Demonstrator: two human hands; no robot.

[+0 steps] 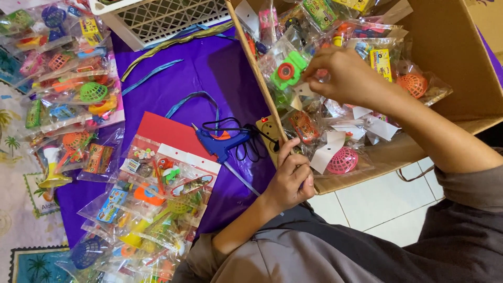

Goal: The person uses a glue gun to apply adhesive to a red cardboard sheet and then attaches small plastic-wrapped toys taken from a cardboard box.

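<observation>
My left hand [291,181] is closest to me, curled tight over the near edge of the cardboard box [450,47], thumb laid on the rim. It seems to pinch a thin blue stick that pokes out toward my lap, though I cannot tell what that stick is. Just beyond my knuckles, inside the box, lies a pink mesh ball [342,160] in a clear bag, beside a white paper tag.

To the left of that hand a blue glue gun [220,140] rests on the purple cloth [173,89], its black cord looped up against the box wall. Nearer me on the same cloth sits a heap of clear bagged toys [152,209], partly covering a red card [166,131].

Further in, my right hand [343,76] reaches into the box, fingertips pressed together on the top of a toy bag among the pile; the bag holds a green toy camera [287,71] just to the left of my fingers. An orange mesh ball [413,85] lies to the right of my wrist.

Beyond, a white lattice basket [167,18] stands at the cloth's far edge, and more bagged toys [68,78] spread along the far left.
</observation>
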